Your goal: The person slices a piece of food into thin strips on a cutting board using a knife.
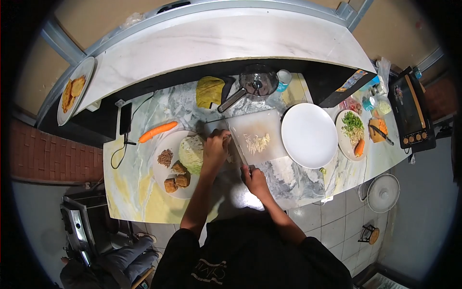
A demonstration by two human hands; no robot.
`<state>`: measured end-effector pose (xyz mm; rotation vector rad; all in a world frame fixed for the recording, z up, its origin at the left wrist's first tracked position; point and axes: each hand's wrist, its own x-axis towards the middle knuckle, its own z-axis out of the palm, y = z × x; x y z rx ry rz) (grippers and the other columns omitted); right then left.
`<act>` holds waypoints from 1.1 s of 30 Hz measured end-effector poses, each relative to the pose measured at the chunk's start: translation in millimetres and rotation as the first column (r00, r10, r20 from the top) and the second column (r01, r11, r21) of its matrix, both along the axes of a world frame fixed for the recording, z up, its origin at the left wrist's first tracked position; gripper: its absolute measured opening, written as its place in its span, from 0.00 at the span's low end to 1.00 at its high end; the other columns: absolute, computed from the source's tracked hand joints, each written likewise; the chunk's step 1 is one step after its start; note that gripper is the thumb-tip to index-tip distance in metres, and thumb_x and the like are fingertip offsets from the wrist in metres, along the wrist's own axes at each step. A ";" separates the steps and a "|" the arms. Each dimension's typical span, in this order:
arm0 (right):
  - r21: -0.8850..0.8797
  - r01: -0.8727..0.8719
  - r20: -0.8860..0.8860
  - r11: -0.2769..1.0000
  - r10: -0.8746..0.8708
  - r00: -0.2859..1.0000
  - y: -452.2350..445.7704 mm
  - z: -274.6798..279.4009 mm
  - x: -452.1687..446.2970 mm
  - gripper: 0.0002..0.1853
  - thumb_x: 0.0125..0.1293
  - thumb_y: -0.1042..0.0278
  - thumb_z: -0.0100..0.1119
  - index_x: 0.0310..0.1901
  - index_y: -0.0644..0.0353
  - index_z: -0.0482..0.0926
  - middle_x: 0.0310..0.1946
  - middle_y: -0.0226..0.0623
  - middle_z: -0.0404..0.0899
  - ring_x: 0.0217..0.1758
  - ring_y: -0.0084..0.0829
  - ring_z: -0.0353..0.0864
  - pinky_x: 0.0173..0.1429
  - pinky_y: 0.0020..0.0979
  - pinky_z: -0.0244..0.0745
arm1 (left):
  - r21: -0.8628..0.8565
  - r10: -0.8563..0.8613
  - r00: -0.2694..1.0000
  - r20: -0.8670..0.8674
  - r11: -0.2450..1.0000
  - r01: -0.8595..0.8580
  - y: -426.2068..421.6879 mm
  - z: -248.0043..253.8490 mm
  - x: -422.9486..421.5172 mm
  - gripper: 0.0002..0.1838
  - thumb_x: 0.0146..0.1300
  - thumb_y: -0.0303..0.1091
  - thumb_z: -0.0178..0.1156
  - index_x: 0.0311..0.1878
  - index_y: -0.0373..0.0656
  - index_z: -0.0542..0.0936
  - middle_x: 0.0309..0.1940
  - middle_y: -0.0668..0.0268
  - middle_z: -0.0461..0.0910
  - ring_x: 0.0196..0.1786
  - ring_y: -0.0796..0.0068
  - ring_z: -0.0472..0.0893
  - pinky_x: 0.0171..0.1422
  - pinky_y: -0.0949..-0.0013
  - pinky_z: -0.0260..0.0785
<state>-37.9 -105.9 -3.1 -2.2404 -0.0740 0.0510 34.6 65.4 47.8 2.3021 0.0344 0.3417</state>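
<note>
Knife (238, 147), one, in right hand (255, 183), over one board (270, 150).

Garment (260, 253), one: black, plain-surfaced, worn on the torso. Left sleeve (182, 244): black, short, loose-edged, ending up the arm from the left hand (216, 148). Right sleeve (315, 248): matching, ending up the arm from the right hand (256, 182). Forearms (199, 197): bare, sleeve edge to hand. Both hands: bare. Print (210, 271): pale lettering, illegible, pale bands alongside, below the left hand, on the garment.
</note>
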 end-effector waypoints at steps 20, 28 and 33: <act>0.454 0.185 -0.582 0.872 0.132 0.802 -49.2 40.6 12.6 0.32 0.77 0.42 0.36 0.19 0.57 0.63 0.08 0.28 0.60 0.05 0.20 0.56 0.09 0.26 0.53 | 0.194 -0.285 0.958 0.017 0.941 0.276 -17.9 -28.1 -5.1 0.13 0.55 0.21 0.55 0.40 0.48 0.80 0.41 0.60 0.81 0.50 0.55 0.78 0.57 0.53 0.68; 0.460 0.163 -0.578 0.873 0.156 0.801 -48.9 37.5 9.2 0.32 0.77 0.42 0.36 0.19 0.57 0.63 0.08 0.29 0.61 0.05 0.21 0.56 0.09 0.26 0.52 | 0.192 -0.252 0.968 -0.014 0.949 0.250 -6.1 -27.6 -4.8 0.06 0.59 0.26 0.57 0.39 0.46 0.80 0.39 0.60 0.80 0.47 0.55 0.78 0.56 0.55 0.69; 0.403 0.134 -0.606 0.905 0.155 0.780 -47.0 35.4 2.5 0.32 0.77 0.42 0.37 0.19 0.58 0.63 0.08 0.29 0.61 0.05 0.21 0.56 0.10 0.27 0.53 | 0.140 -0.307 0.937 -0.170 0.933 0.331 1.1 -32.3 6.3 0.08 0.59 0.29 0.58 0.42 0.45 0.79 0.37 0.59 0.80 0.44 0.53 0.79 0.52 0.54 0.71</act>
